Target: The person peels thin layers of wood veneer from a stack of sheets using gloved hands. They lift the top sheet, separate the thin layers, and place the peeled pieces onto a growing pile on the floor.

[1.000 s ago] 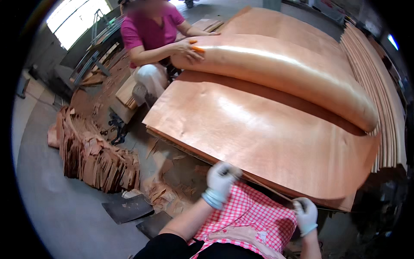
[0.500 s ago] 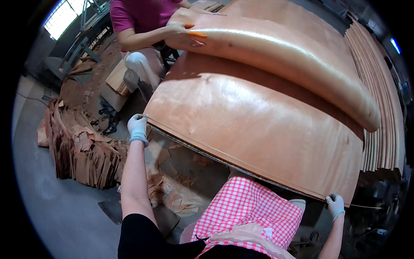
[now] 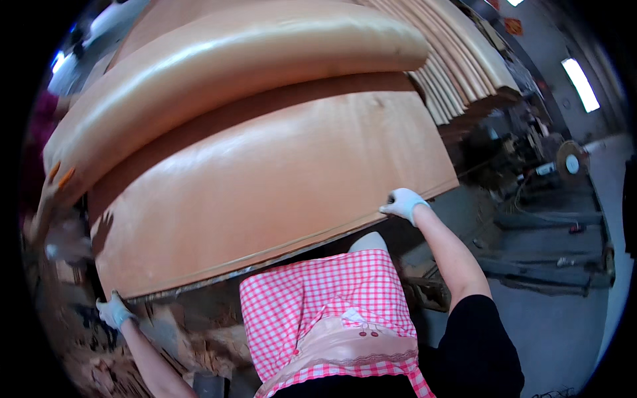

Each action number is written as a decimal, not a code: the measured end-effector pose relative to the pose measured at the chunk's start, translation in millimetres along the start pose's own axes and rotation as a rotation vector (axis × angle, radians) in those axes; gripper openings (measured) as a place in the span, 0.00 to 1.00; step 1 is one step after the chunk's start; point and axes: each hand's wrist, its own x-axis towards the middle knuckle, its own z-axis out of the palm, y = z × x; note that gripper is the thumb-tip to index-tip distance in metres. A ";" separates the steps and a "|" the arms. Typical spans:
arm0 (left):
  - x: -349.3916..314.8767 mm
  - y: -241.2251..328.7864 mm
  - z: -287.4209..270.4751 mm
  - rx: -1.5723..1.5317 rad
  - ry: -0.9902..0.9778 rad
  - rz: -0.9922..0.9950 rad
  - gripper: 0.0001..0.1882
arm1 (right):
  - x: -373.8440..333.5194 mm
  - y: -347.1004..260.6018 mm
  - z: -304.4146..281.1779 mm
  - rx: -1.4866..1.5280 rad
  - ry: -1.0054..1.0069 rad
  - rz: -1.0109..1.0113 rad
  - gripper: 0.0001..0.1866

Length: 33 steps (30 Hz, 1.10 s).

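Observation:
A broad, reddish-tan wood veneer sheet (image 3: 265, 192) lies in front of me, its far part curled back into a thick fold (image 3: 252, 56). My left hand (image 3: 114, 312), in a white glove, is closed at the sheet's near left corner. White-gloved too, my right hand (image 3: 405, 204) pinches the near edge, a short way in from the right corner. Along that edge runs a thin, pale strip or cord (image 3: 298, 240); whether my fingers hold it as well I cannot tell. Another person's hand (image 3: 53, 196), with orange finger covers, touches the fold's left end.
Stacked, wavy veneer sheets (image 3: 458, 60) stand at the far right. Beyond my right arm is a metal frame (image 3: 551, 255) with a round disc (image 3: 569, 159) near it. Torn veneer scraps (image 3: 212, 345) litter the floor at lower left. A pink checked apron (image 3: 279, 298) covers my lap.
My view has swung right, so the sheet appears farther left and tilted. My right hand has come inward along the near edge from the right corner. My left hand stays at the left corner.

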 end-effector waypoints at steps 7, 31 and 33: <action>-328.4 131.3 -27.8 -0.194 -0.172 1.163 0.44 | 9.9 -11.4 11.0 0.004 -0.011 -0.110 0.26; -370.5 132.9 -8.1 -0.137 -0.306 1.076 0.50 | 46.7 245.3 -3.4 0.846 0.750 0.582 0.27; -368.8 108.8 10.2 -0.325 -0.332 0.919 0.40 | 27.9 199.8 7.8 0.796 0.958 0.196 0.14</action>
